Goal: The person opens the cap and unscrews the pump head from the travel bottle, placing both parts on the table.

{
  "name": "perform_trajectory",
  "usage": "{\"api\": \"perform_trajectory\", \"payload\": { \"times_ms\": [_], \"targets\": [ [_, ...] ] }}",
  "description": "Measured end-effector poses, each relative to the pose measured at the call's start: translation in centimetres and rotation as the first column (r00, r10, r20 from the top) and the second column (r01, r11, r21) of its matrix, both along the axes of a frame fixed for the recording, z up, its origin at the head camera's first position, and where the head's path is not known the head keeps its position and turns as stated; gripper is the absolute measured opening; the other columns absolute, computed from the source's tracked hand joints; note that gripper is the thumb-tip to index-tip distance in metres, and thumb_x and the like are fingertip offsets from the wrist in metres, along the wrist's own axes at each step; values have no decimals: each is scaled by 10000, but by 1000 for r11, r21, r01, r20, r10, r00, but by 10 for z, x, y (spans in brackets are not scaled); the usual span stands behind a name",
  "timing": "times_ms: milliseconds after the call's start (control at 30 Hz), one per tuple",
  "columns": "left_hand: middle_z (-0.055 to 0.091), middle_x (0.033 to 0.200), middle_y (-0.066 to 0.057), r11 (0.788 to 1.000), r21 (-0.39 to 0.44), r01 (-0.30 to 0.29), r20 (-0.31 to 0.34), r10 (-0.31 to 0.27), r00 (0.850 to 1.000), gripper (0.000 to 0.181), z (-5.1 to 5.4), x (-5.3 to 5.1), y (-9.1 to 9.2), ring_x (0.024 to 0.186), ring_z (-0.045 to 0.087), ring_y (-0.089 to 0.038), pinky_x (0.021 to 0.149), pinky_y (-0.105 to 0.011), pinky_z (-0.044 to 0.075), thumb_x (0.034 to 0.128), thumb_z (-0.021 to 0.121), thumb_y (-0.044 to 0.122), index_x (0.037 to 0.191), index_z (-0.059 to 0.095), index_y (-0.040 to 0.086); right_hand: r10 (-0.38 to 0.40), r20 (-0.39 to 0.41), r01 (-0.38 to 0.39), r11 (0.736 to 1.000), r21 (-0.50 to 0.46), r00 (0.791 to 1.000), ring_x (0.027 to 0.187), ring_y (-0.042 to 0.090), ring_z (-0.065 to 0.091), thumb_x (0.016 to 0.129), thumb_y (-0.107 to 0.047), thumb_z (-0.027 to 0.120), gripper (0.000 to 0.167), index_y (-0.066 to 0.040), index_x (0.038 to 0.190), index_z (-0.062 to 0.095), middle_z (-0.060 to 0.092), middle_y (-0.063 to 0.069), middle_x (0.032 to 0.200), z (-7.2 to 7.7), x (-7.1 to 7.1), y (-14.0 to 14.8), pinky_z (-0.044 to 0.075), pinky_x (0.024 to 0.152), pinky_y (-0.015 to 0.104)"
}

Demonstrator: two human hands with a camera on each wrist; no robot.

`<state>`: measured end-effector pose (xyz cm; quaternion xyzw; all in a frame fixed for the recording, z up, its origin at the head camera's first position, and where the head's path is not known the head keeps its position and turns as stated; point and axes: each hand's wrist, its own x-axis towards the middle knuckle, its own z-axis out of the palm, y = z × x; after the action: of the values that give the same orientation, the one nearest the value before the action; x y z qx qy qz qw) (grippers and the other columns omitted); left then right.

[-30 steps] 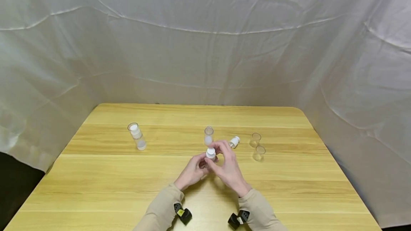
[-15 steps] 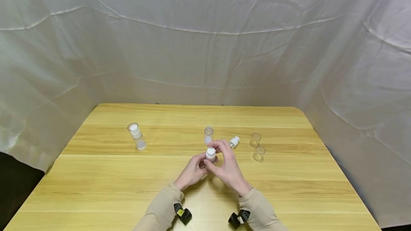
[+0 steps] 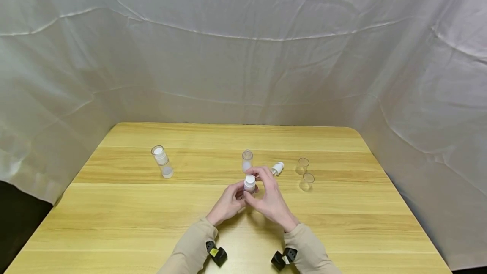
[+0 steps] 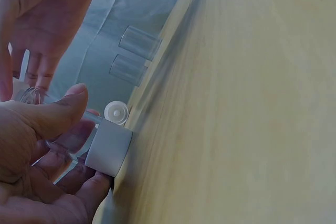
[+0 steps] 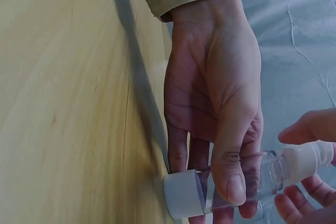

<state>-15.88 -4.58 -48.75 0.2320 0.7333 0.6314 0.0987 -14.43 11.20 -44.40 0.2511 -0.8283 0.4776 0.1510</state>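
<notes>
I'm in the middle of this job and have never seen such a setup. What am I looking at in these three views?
There is no machine here, only a person's two bare hands. The wide picture comes from a camera worn on the head, looking forward and down. The other two come from cameras on the wrists and look turned sideways, with the table along one edge. The right wrist's picture mostly shows the left hand.

That hand grips the clear body of a bottle; the right hand holds its white top.

On the table, a covered bottle stands to the left, and a clear bottle without a white top stands beyond the hands. Further right are a loose white top and two clear cups.
</notes>
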Motion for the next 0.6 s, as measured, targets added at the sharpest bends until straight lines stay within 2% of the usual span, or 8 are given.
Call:
{"api": "perform_trajectory", "payload": {
  "times_ms": [133,300,400,600],
  "targets": [
    [671,1198,-321,1000,1,-3,-4,3,1000,422,0,0,0,1116,647,-393,907,-134,517,833,559,-140,1254,595,-125,-20,27,20,1000,-8,999,991,182,560,730,4,806,524,-42,1208,597,596,92,1153,0,0,-1,509,912,429],
    [666,1225,-315,1000,1,1,4,-1,1000,412,1,1,0,1159,643,-423,959,-161,520,866,592,-105,1278,586,-115,-29,-29,28,999,-23,999,942,206,595,740,59,776,461,-9,1163,607,607,109,1097,-2,-1,-2,558,852,385],
    [663,1234,-311,1000,-2,1,10,-1,1000,413,0,0,0,1174,637,-435,985,-182,524,876,597,-92,1288,580,-113,-23,-49,22,1000,-15,999,959,208,603,728,76,759,477,-20,1170,606,613,106,1103,-2,-1,-1,566,860,391],
    [663,1224,-320,1000,5,-1,8,1,1000,422,0,0,0,1158,636,-439,942,-143,516,848,576,-128,1269,589,-117,-12,8,12,1000,3,1000,1003,178,565,723,27,788,523,-22,1204,589,606,87,1149,0,0,0,522,907,418]
  ]
}}
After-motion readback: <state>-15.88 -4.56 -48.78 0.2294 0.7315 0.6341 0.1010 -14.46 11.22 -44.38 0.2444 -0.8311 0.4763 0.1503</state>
